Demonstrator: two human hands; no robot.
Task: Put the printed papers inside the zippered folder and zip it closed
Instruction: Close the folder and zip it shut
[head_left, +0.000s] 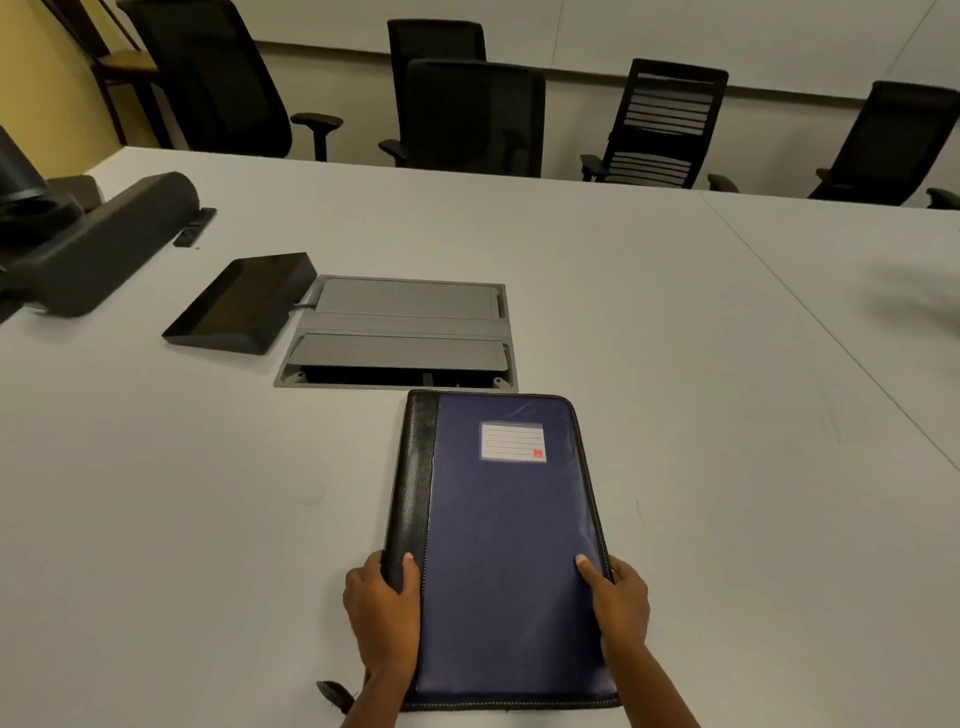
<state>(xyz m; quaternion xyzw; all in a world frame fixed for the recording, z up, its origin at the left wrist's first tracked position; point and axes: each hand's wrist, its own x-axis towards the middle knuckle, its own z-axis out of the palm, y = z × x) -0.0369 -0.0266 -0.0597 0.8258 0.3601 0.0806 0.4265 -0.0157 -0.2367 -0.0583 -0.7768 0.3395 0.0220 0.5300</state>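
Note:
A blue zippered folder (506, 525) with a black spine and a white label lies flat and closed on the white table (182, 493), just in front of me. My left hand (383, 613) grips its black spine edge near the bottom, thumb on top. My right hand (618, 603) holds the opposite zipper edge, thumb resting on the blue cover. A black zipper pull tab (332, 693) sticks out at the bottom left corner. No printed papers are visible.
A grey cable hatch (400, 332) is set into the table beyond the folder, with a black tablet console (239, 304) to its left. A black bar-shaped device (98, 244) lies at far left. Black office chairs (472, 117) line the far side.

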